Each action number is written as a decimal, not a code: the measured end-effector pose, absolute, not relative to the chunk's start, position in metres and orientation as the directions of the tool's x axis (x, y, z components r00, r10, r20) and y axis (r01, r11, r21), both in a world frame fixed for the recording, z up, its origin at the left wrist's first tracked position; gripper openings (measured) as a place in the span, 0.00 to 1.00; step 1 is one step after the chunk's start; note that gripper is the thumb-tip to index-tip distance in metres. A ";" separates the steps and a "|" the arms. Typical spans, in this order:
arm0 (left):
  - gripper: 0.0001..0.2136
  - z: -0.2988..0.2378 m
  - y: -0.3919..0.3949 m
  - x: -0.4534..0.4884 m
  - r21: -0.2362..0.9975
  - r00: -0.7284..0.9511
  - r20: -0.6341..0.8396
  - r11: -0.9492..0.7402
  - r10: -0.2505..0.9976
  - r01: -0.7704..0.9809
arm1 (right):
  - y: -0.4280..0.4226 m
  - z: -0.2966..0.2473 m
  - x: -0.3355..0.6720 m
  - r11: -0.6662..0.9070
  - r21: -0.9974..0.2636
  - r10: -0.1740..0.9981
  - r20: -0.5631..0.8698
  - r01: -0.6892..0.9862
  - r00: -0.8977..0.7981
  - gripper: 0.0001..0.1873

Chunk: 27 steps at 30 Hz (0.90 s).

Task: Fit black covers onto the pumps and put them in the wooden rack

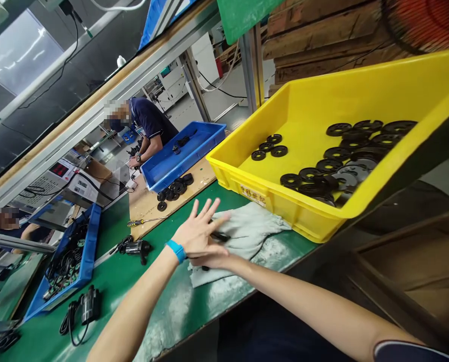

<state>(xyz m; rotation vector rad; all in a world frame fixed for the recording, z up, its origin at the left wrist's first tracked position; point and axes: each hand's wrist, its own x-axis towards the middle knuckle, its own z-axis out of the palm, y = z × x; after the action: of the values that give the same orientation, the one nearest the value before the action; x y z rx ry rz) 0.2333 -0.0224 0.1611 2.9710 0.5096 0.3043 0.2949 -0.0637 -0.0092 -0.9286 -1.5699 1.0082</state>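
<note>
My left hand (198, 235), with a blue band (176, 251) on its wrist, is open with its fingers spread above a light grey cloth (254, 226). Beneath it, my right hand (212, 260) rests at the cloth; its fingers are mostly hidden behind the left palm. A black part (221, 236) shows beside the left thumb and fingers, and another dark bit peeks out below the right hand. Whether the right hand grips this part cannot be made out. The cloth lies rumpled on the green bench top (133, 291).
A yellow bin (295, 211) with black discs (330, 166) stands to the right. On a wooden board are more black discs (177, 188), a screwdriver (149, 221) and a blue tray (186, 156). Black corded devices (136, 248) lie left. A co-worker (151, 123) bends over beyond the bench.
</note>
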 end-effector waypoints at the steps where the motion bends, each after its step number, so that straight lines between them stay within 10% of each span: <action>1: 0.44 0.141 -0.023 0.231 0.167 0.925 0.109 -0.924 0.363 0.343 | -0.064 -0.010 0.294 0.372 -0.925 0.914 0.350 0.076 -0.207 0.26; 6: 0.40 0.138 -0.024 0.226 0.382 0.843 0.243 -0.846 0.480 0.372 | -0.067 -0.008 0.297 0.426 -0.904 0.896 0.416 0.039 -0.154 0.30; 10: 0.31 0.174 -0.030 0.204 0.608 0.413 0.507 -0.653 0.757 0.452 | -0.067 -0.005 0.301 0.484 -0.873 0.873 0.476 0.058 -0.106 0.23; 14: 0.26 0.131 -0.052 0.172 0.872 0.150 0.131 -0.186 0.980 0.453 | -0.063 -0.005 0.301 0.487 -0.871 0.871 0.480 0.059 -0.101 0.27; 17: 0.27 0.077 -0.073 0.170 0.991 0.117 -0.119 0.110 0.986 0.080 | -0.067 -0.005 0.304 0.441 -0.896 0.893 0.432 0.051 -0.129 0.31; 27: 0.20 0.041 -0.117 0.215 0.992 -0.086 0.043 -0.053 0.995 -0.116 | -0.111 0.016 0.314 0.187 -0.951 0.980 0.199 -0.246 -0.025 0.26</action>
<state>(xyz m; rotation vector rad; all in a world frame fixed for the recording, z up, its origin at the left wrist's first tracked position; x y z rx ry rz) 0.2151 -0.1170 0.0407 1.1150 1.1580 1.3597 0.3139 -0.1110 0.0164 -0.8647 -1.1489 1.2058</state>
